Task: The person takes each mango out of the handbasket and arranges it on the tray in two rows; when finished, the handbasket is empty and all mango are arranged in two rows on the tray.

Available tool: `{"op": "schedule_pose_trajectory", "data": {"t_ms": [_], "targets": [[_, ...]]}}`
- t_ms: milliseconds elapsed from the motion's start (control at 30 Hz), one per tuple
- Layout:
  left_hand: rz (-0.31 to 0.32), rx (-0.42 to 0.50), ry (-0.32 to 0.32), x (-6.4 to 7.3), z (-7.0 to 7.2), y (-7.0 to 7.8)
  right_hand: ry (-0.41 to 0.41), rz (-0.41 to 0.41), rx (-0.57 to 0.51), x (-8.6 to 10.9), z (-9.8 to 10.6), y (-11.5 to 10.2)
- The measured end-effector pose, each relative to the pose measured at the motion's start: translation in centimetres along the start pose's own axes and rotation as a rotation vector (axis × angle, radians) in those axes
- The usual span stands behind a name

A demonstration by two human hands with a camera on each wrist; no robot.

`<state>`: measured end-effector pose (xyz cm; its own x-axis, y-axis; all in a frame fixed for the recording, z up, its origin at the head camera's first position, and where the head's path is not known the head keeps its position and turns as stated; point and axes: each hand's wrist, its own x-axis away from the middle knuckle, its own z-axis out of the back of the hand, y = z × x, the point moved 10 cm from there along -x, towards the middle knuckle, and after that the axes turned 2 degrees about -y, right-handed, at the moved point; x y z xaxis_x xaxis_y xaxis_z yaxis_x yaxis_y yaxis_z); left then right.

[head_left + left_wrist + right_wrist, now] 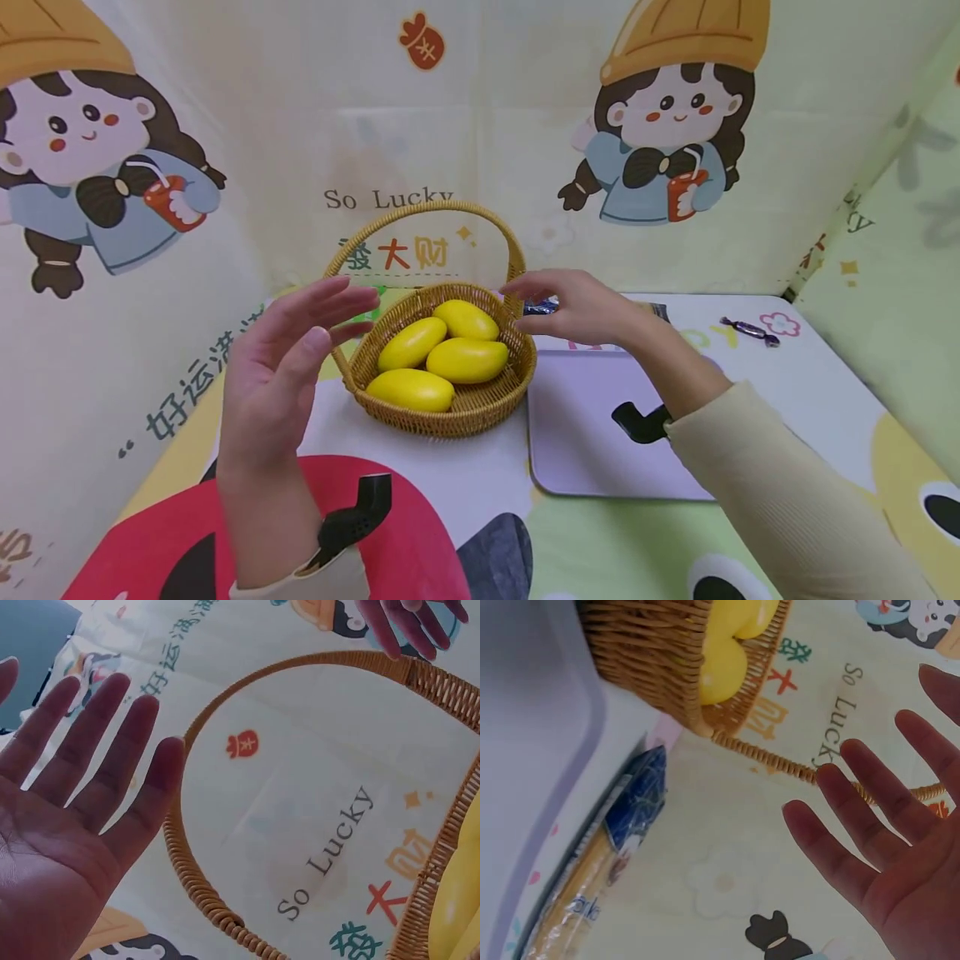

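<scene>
A wicker basket point(442, 429) with a tall arched handle point(420, 210) stands in the middle of the table. Several yellow mangoes point(467, 360) lie in it, toward its back and left. To the left of the basket, my left hand point(273, 367) is raised with its fingers straight and its palm toward the handle. My right hand point(573, 307) is on the other side, by the handle's right foot, fingers extended. In the right wrist view, that hand point(900, 840) is spread and holds nothing. Whether its fingertips touch the handle, I cannot tell.
A lilac tray point(585, 467) lies right of the basket, partly under my right forearm. Behind it is a clear-and-blue packet point(634, 795), largely hidden by my right hand in the head view. A small purple wrapped candy point(750, 331) sits at the back right. Printed cloth covers table and walls.
</scene>
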<state>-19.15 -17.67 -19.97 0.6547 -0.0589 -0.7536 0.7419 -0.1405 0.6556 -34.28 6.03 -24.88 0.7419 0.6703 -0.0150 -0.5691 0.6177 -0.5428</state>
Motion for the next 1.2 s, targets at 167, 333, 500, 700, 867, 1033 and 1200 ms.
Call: {"op": "schedule_pose_trajectory", "data": {"t_ms": [167, 333, 500, 700, 867, 1033, 1200], "targets": [[-0.010, 0.069, 0.037, 0.1, 1.8, -0.1, -0.054, -0.024, 0.017, -1.6, -0.6, -1.0], [-0.014, 0.047, 0.250, 0.6, 5.1, -0.1, -0.097, -0.035, 0.040, -2.8, -1.0, -2.1], [0.159, -0.060, 0.351, 1.4, 6.9, -1.9, -0.146, -0.059, 0.031, -4.1, -1.7, -2.9], [0.367, -0.162, 0.343, 2.3, 8.0, -4.6, -0.206, -0.066, 0.048, -5.6, -2.6, -3.8], [0.518, -0.230, 0.220, 3.0, 8.4, -7.1, -0.230, -0.071, 0.070, -6.6, -3.0, -3.7], [0.731, -0.343, 0.035, 4.6, 9.0, -10.1, -0.256, -0.096, 0.065, -7.3, -3.6, -3.3], [0.863, -0.396, -0.100, 6.3, 9.5, -12.9, -0.290, -0.120, 0.063, -7.8, -4.3, -2.9]]}}
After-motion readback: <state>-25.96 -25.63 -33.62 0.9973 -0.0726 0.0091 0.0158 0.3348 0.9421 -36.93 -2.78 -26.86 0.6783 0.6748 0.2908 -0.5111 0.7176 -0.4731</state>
